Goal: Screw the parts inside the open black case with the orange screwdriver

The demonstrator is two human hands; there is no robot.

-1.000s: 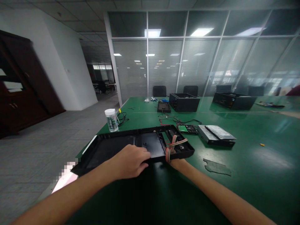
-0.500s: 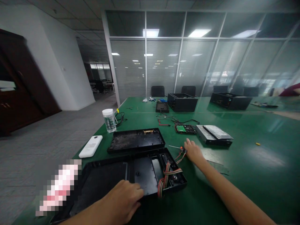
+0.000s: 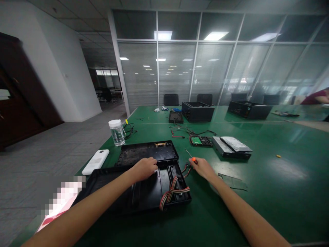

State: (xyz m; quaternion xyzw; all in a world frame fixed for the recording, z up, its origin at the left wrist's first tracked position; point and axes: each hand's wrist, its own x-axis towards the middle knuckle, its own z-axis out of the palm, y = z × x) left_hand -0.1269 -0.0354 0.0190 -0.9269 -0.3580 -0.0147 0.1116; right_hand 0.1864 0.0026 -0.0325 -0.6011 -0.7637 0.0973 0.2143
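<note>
A large black casing (image 3: 150, 195) lies open in front of me, with striped ribbon cables (image 3: 172, 192) hanging over its right end. My left hand (image 3: 144, 169) reaches across it, fingers curled over its far wall. To the right of the casing, my right hand (image 3: 204, 168) is closed around a screwdriver (image 3: 194, 160) with an orange-red handle end; its thin shaft points away and to the left. Small connectors on wires (image 3: 186, 168) stick out between the casing and that hand. Just beyond the casing lies a flat black panel (image 3: 144, 151) with a brass-coloured strip.
A white phone-like device (image 3: 96, 162) and a water bottle (image 3: 117, 133) stand on the left. Beyond my right hand are a green circuit board (image 3: 196, 140) and a metal drive (image 3: 230, 151). Black boxes (image 3: 197, 112) stand farther back. A person's arm (image 3: 320, 98) shows far right.
My left hand has moved from the casing's near side to its far wall. The casing has shifted left. My right hand went left a little, and the screwdriver's shaft now points more away from me.
</note>
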